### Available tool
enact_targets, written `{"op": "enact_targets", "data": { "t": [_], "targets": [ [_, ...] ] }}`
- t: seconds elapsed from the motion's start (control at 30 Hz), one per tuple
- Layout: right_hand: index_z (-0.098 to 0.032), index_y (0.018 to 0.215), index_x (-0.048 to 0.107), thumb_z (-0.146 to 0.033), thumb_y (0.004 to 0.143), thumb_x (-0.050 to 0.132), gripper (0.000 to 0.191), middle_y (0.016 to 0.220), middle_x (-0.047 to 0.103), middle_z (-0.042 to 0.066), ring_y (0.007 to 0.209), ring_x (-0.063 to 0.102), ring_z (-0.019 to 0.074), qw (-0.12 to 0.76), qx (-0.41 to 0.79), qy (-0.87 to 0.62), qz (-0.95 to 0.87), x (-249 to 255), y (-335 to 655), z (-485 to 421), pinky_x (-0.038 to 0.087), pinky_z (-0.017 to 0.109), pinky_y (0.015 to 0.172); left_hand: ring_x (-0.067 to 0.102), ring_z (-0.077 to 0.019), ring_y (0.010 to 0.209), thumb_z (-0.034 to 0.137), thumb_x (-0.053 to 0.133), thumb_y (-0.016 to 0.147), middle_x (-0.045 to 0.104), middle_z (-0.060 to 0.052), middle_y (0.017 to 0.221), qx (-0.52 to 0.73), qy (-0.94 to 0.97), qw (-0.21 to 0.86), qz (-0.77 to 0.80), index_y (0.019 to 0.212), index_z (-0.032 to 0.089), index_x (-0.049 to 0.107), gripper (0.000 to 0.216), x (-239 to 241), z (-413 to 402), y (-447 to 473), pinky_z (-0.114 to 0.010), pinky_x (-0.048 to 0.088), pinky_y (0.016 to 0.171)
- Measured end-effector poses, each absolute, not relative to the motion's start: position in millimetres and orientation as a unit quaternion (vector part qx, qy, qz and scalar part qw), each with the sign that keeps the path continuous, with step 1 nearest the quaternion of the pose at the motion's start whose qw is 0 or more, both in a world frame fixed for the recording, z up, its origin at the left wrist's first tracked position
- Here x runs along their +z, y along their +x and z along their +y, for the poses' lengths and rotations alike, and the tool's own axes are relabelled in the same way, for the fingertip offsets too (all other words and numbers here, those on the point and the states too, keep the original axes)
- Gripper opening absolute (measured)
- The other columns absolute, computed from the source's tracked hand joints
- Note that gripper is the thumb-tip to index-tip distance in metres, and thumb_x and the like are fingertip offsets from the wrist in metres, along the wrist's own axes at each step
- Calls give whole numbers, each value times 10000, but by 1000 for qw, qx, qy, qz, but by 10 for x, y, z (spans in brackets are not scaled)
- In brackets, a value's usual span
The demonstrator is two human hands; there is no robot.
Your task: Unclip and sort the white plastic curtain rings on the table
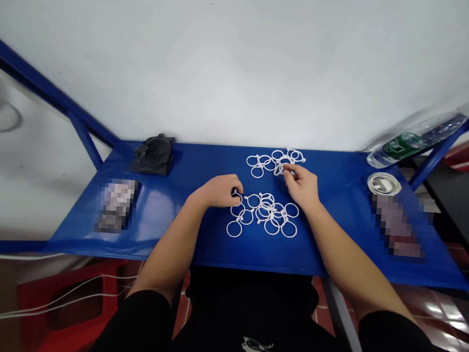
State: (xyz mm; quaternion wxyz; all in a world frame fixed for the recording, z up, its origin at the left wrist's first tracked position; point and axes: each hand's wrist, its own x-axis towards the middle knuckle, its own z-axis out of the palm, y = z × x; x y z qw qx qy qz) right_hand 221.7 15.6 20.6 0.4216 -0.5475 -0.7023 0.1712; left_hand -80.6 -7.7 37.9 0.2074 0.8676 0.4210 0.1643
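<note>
Many thin white rings, each with a small eyelet, lie on the blue table [207, 245] in two groups. The near group of rings [271, 226] spreads in front of me, some overlapping. Beyond it, toward the wall, sits the far group of rings [257, 171]. My left hand [223, 190] is at the left edge of the near group, thumb and fingers pinched on a white ring [237, 199]. At the right side of the far group, my right hand [301, 184] has its thumb and forefinger closed on a white ring [278, 169].
A crumpled black plastic bag [154, 155] lies at the back left, a blurred-out item [117, 204] before it. On the right are a leaning water bottle [422, 137], a white coiled roll [384, 184] and another blurred-out item [396, 226]. A red stool [103, 318] stands below.
</note>
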Motion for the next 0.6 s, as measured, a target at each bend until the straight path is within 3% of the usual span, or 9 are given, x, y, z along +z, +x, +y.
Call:
{"op": "enact_targets", "data": {
  "t": [0.17, 0.37, 0.5, 0.6],
  "targets": [
    [-212, 1118, 799, -394, 943, 623, 308, 860, 802, 52, 680, 717, 212, 404, 178, -547, -711, 170, 2216, 176, 584, 365, 724, 664, -166, 735, 154, 654, 768, 704, -34, 895, 171, 867, 162, 439, 757, 229, 738, 113, 312, -30, -854, -281, 508, 658],
    [-210, 1150, 784, -379, 959, 620, 303, 958, 806, 68, 659, 695, 190, 405, 178, -535, -720, 203, 2187, 142, 567, 352, 705, 636, -156, 709, 208, 573, 982, 722, -22, 885, 245, 835, 127, 475, 964, 212, 678, 106, 424, -55, -740, -286, 469, 675],
    [-223, 1119, 779, -407, 984, 618, 279, 1019, 802, 58, 665, 675, 162, 399, 174, -458, -775, 291, 2101, -4, 564, 337, 702, 633, -143, 693, 249, 672, 949, 706, 1, 780, 307, 832, 116, 446, 886, 206, 671, 77, 408, -131, -547, -288, 467, 703],
    [-240, 1182, 758, -440, 1012, 600, 307, 1076, 794, 52, 722, 700, 157, 342, 187, -377, -840, 335, 2031, -102, 567, 328, 706, 657, -147, 740, 280, 659, 973, 717, -5, 796, 351, 844, 110, 390, 896, 208, 684, 108, 337, -187, -390, -307, 489, 745]
  ]
}}
